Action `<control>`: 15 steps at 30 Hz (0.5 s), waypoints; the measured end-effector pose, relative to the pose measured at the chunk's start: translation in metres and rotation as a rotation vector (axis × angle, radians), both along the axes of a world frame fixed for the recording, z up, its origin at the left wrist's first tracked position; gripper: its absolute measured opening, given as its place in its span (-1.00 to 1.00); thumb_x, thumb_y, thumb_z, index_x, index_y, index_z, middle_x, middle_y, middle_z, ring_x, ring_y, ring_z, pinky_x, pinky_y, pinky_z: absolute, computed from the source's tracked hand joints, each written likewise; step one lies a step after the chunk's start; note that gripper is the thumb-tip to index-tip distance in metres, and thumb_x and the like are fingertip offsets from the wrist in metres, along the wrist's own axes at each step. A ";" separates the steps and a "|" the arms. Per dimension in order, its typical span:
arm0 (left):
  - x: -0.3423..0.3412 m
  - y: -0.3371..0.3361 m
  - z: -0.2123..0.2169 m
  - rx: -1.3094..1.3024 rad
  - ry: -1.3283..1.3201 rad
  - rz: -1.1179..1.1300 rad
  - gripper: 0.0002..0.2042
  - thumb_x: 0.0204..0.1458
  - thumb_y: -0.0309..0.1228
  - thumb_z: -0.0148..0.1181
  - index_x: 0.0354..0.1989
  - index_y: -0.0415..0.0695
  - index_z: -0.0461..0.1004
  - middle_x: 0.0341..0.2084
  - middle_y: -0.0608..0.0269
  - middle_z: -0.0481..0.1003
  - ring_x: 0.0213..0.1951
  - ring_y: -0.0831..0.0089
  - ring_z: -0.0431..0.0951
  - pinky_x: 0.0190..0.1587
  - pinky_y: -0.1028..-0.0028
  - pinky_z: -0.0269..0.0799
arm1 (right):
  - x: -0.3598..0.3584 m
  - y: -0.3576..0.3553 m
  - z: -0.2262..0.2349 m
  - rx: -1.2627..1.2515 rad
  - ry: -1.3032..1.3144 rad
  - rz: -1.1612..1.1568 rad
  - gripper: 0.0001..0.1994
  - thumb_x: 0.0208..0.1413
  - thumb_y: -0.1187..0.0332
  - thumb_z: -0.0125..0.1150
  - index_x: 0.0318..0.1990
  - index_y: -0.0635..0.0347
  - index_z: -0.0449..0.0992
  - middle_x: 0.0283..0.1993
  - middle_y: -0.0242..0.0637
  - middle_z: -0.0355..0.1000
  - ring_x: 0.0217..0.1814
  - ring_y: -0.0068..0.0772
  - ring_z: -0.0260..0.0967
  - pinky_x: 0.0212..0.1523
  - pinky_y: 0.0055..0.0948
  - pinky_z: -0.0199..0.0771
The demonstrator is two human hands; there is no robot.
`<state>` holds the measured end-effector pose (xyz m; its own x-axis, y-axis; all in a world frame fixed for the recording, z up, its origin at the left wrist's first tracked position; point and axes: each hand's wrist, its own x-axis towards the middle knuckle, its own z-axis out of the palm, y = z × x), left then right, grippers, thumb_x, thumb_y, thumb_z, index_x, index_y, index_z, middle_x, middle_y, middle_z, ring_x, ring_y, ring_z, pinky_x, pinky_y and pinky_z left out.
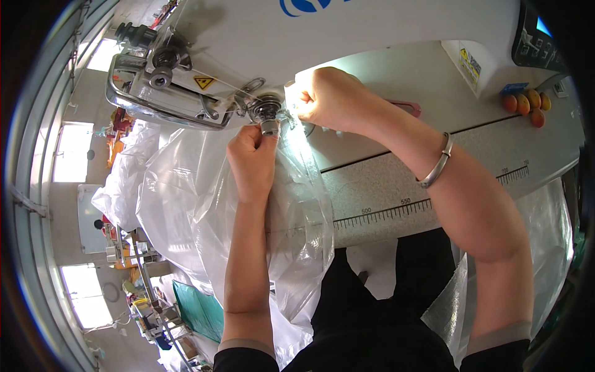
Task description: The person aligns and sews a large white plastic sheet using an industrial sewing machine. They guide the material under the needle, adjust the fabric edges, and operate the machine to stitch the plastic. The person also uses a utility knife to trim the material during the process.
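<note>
A large sheet of clear plastic (pixel 186 192) hangs over the front edge of a sewing machine bed (pixel 378 186) and runs up to the machine head (pixel 235 43). My left hand (pixel 251 158) is closed on the plastic just below the round metal thread tension dial (pixel 266 108). To the right of the dial my right hand (pixel 331 102) is curled into a fist, pinching the upper edge of the same sheet under a bright lamp. The needle and presser foot are hidden behind the machine head and my hands. A metal bracelet (pixel 439 164) circles my right forearm.
A red-handled tool (pixel 406 107) lies partly behind my right forearm. Several small orange-red fruits (pixel 525 104) sit at the bed's right end, below a control panel (pixel 538 40). A ruler scale (pixel 384 214) runs along the front edge. More plastic (pixel 545 229) hangs at right.
</note>
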<state>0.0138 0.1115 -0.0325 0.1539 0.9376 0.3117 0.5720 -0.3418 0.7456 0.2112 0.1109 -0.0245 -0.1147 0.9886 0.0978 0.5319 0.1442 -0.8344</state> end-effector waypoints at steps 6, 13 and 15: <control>-0.003 0.002 -0.002 0.011 0.012 -0.008 -0.86 -0.03 -0.50 0.27 -0.46 -0.35 0.49 -0.71 0.45 0.33 -0.60 0.70 0.18 -0.56 0.58 0.11 | 0.001 -0.002 0.004 -0.046 0.002 0.027 -0.90 -0.10 0.40 0.15 -0.56 0.20 0.49 -0.64 -0.26 0.45 -0.55 -0.32 0.47 -0.42 -0.34 0.48; -0.002 0.001 0.001 -0.034 0.067 0.005 -0.81 0.10 -0.44 0.25 -0.29 -0.37 0.58 -0.47 0.34 0.53 -0.42 0.71 0.37 -0.35 0.64 0.31 | 0.001 -0.003 0.006 -0.031 0.000 0.012 -0.91 -0.10 0.41 0.15 -0.56 0.19 0.49 -0.64 -0.26 0.45 -0.55 -0.32 0.48 -0.43 -0.35 0.48; 0.000 0.000 0.003 -0.041 0.069 0.003 -0.81 0.10 -0.44 0.25 -0.29 -0.38 0.58 -0.46 0.34 0.54 -0.42 0.70 0.38 -0.34 0.64 0.31 | 0.001 -0.002 0.003 -0.018 0.005 0.010 -0.90 -0.10 0.41 0.15 -0.56 0.19 0.49 -0.64 -0.26 0.45 -0.55 -0.32 0.48 -0.43 -0.35 0.48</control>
